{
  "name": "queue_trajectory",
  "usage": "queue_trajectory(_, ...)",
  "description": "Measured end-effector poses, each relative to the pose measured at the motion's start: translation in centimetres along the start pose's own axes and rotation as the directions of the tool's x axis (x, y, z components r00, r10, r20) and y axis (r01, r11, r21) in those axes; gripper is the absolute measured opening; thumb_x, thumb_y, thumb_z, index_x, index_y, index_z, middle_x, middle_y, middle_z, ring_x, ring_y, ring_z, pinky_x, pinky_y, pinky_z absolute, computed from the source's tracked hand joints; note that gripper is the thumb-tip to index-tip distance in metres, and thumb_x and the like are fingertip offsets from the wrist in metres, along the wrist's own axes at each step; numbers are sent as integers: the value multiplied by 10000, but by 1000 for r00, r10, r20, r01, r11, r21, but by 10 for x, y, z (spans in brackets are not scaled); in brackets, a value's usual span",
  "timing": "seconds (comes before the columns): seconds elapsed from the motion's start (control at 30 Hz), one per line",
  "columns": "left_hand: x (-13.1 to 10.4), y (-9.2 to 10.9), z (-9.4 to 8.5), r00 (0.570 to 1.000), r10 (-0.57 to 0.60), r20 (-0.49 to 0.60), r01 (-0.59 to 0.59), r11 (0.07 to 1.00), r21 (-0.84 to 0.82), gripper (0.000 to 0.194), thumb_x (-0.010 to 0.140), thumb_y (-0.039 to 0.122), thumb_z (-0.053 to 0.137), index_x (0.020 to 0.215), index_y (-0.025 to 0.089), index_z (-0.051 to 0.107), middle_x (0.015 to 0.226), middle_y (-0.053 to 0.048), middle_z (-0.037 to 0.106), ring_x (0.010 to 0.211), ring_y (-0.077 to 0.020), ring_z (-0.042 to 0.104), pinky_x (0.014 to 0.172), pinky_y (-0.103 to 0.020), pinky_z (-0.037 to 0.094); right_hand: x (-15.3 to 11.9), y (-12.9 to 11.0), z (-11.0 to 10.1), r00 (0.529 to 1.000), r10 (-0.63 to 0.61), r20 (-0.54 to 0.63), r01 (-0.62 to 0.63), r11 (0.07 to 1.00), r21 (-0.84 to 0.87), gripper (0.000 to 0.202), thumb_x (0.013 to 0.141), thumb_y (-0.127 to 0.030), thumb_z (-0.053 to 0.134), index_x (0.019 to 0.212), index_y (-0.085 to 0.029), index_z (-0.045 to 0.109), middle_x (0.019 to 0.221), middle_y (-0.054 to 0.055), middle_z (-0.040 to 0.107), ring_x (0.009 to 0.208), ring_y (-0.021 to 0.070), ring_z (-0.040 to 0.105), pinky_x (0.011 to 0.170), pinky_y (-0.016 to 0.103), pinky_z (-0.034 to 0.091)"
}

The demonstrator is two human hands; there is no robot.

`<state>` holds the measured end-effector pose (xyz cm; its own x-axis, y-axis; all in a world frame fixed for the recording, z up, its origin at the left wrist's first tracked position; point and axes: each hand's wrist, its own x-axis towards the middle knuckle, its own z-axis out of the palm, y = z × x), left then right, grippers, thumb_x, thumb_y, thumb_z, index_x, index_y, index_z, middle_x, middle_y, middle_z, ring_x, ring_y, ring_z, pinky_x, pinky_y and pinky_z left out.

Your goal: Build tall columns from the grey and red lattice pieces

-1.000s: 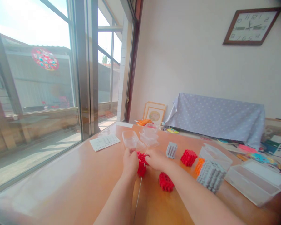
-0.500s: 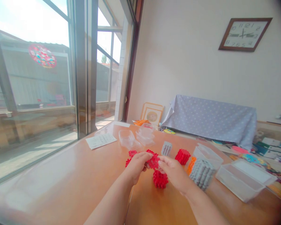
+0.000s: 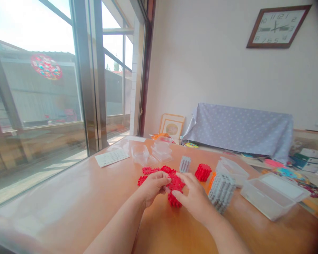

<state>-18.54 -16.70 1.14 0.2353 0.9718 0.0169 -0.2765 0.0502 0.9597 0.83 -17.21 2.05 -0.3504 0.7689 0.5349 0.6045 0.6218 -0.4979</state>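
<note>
My left hand (image 3: 154,186) pinches a flat red interlocking building piece (image 3: 176,182) with notched edges. Thumb and fingers of my right hand (image 3: 196,194) hold the same piece at its right side, the thumb low and the fingers at the upper edge. Just below stands a stack of red notched pieces (image 3: 174,201), partly covered by the held piece. More red pieces (image 3: 147,170) lie flat beyond my left hand. Past my right hand are another red stack (image 3: 202,172), a small grey stack (image 3: 184,164), a larger grey stack (image 3: 222,192) and some orange pieces (image 3: 212,180).
Clear plastic boxes (image 3: 270,197) stand at the table's right side, and clear containers (image 3: 140,155) sit toward the back. A printed sheet (image 3: 112,157) lies at the left back of the wooden table (image 3: 100,201). Windows border the left; a dotted cloth (image 3: 241,130) hangs behind.
The right hand's fingers have spread from a pinch to a wider hold across the red piece. More of that piece's face shows. The view has shifted slightly.
</note>
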Motion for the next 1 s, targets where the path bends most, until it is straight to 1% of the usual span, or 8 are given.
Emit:
queue_trajectory(0.13,-2,1,3,999,8,52,-7,1000,-11,288,810,417,713,793,158,585,672,-16,646,584,-101,584,603,-229,391,1,5,-9,999,33,36,-35,998,55,475,800,-252,671,1273,-250,616,1223,66,609,1180,236,580,1062,384,459)
queue_trajectory(0.23,0,0,0,1000,12,-27,-12,1000,10,302,834,448,677,842,158,592,786,-48,687,613,-103,599,586,-228,385,1,16,-15,994,83,74,-90,992,92,483,796,-268,669,1277,-238,627,1243,66,620,1182,235,589,1067,382,454)
queue_trajectory(0.33,3,-3,-6,992,2,-129,9,996,89,241,812,384,671,859,165,581,822,-60,703,620,-107,598,574,-226,382,0,29,-17,986,110,125,-122,988,93,493,799,-282,664,1288,-229,638,1272,70,628,1215,238,577,1088,383,431)
queue_trajectory(0.4,4,-5,-9,989,-21,-150,45,987,155,178,780,314,659,827,170,565,790,-51,696,611,-108,593,571,-225,384,-1,34,-18,979,122,163,-135,988,69,482,794,-294,675,1270,-221,659,1271,74,642,1222,244,572,1094,387,418)
queue_trajectory(0.6,4,-10,-10,988,-75,-134,108,961,256,119,745,255,604,805,183,530,746,-29,679,586,-104,570,565,-226,379,-4,29,-19,951,154,267,-165,986,20,473,764,-322,712,1229,-234,690,1253,81,672,1192,262,584,1065,395,418)
queue_trajectory(0.77,3,-9,-10,991,-38,-125,77,944,320,136,722,222,602,841,182,549,762,4,626,608,-99,563,566,-220,370,-6,29,-22,943,170,287,-191,981,44,502,748,-353,738,1231,-239,656,1277,71,651,1185,249,582,1046,374,412)
queue_trajectory(0.87,-1,-6,-11,994,-24,-106,61,929,365,236,667,152,586,900,182,570,872,-1,627,648,-94,559,580,-219,384,-9,38,-24,929,213,303,-237,971,42,391,740,-357,746,1098,-222,662,1129,55,693,1032,222,630,904,324,469)
queue_trajectory(1.0,-7,-7,-10,995,-48,-86,83,885,458,381,634,145,624,1010,200,594,967,-13,635,719,-117,557,591,-222,399,-13,49,-26,850,286,443,-302,953,-36,190,742,-344,726,837,-199,647,757,-9,670,695,151,599,609,238,411)
